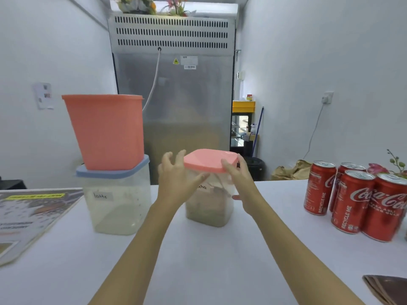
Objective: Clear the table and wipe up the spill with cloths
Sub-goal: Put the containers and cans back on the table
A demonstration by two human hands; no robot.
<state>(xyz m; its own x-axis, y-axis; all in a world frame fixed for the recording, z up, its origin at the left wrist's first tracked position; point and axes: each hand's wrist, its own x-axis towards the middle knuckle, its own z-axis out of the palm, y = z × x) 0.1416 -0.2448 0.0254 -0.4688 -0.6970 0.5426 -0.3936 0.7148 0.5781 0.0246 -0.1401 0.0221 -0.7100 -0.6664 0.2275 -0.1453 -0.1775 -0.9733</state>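
**Two hands at a pink-lidded container on a white table**

A white table (209,260) is seen from above and behind two bare forearms. At the centre of the view, a clear container (211,205) marked with a handwritten label ending "ocha" stands on the table, partly filled with brownish powder. It is capped by a pink lid (209,160).

The right hand (240,181) is laid against the container at its 3 o'clock side, with the fingers curled over the lid's edge. The left hand (176,179) is held at the 9 o'clock side with fingers spread and relaxed; whether they touch the lid cannot be told.

At 9 o'clock from this container, a larger clear container (116,203) labelled "latte", closed with a blue lid (114,172), is seen with a pink tub (105,130) stacked on top. Further toward 9 o'clock, a printed sheet (28,216) lies flat at the table's edge.

At 3 o'clock, four red cola cans (352,199) are grouped upright, touching one another. At 5 o'clock, a brown object (389,289) is cut off by the frame's corner.

Beyond the table, at 12 o'clock, a steel refrigerator (174,102) stands against the wall.
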